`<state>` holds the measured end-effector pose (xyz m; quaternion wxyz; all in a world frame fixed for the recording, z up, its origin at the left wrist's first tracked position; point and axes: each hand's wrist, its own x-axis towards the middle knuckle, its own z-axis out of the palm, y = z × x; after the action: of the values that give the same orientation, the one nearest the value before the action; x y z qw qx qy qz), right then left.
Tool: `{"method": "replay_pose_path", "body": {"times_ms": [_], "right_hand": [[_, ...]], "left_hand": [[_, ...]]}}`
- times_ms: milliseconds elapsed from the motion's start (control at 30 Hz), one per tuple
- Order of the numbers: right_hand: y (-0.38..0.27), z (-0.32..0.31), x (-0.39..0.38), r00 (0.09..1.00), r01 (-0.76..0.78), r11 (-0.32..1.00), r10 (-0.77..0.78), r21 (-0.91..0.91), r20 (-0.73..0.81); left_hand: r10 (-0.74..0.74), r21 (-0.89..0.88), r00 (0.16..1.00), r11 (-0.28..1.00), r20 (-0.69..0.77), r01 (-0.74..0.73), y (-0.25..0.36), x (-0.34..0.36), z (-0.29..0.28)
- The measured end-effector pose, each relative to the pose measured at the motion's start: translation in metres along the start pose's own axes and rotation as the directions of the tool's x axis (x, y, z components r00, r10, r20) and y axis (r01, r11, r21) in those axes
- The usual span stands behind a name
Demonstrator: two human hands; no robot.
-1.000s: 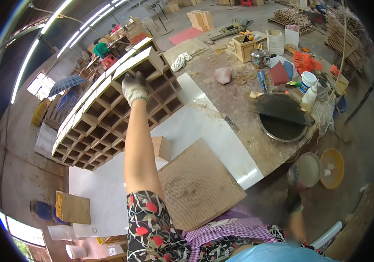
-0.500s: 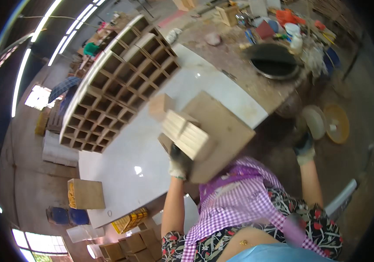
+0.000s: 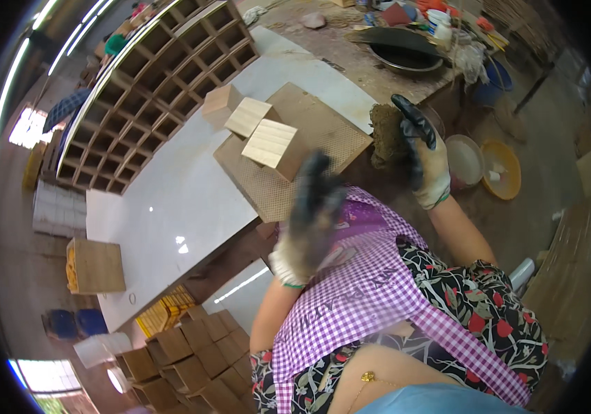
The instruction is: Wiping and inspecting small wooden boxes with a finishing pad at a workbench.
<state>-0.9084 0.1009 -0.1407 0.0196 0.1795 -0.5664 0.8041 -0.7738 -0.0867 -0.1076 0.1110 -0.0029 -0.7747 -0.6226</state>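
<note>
Two pale wooden blocks, a nearer block [image 3: 271, 146] and a farther block [image 3: 248, 116], sit close together on a brown mesh-textured board [image 3: 337, 131]. Another wooden block [image 3: 220, 103] stands on the white tabletop just beyond them. My left hand [image 3: 309, 214], in a white glove with black coating, is blurred by motion above the board's near edge; its fingers look stretched out with nothing in them. My right hand [image 3: 425, 155], gloved alike, is closed on a brown, rough wad [image 3: 386, 134], like crumpled cloth, off the board's right corner.
A large rack of open wooden compartments [image 3: 150, 96] stands along the white table's [image 3: 171, 221] far left side. At its left end is a wooden box [image 3: 97, 265]. Brown boxes [image 3: 199, 352] are stacked below. Beyond are a dark round pan [image 3: 406, 58] and a yellow basin [image 3: 501, 169].
My left hand has come off the wooden blocks and moved nearer my body. My right hand has risen from the lower right toward the board, the brown wad now showing in it. The view has shifted.
</note>
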Motion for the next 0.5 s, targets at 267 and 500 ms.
{"method": "replay_pose_path", "body": {"times_ms": [267,500], "right_hand": [[0.021,0.045,-0.01,0.853,0.52,0.46,-0.316,-0.72,0.415],[0.042,0.052,0.022,0.925,0.336,0.368,-0.301,-0.867,0.231]], "left_hand": [[-0.093,-0.687,0.995,0.72,0.039,0.094,-0.068,0.055,0.039],[0.384,0.416,0.911,0.861,-0.153,-0.293,-0.08,0.093,0.027]]}}
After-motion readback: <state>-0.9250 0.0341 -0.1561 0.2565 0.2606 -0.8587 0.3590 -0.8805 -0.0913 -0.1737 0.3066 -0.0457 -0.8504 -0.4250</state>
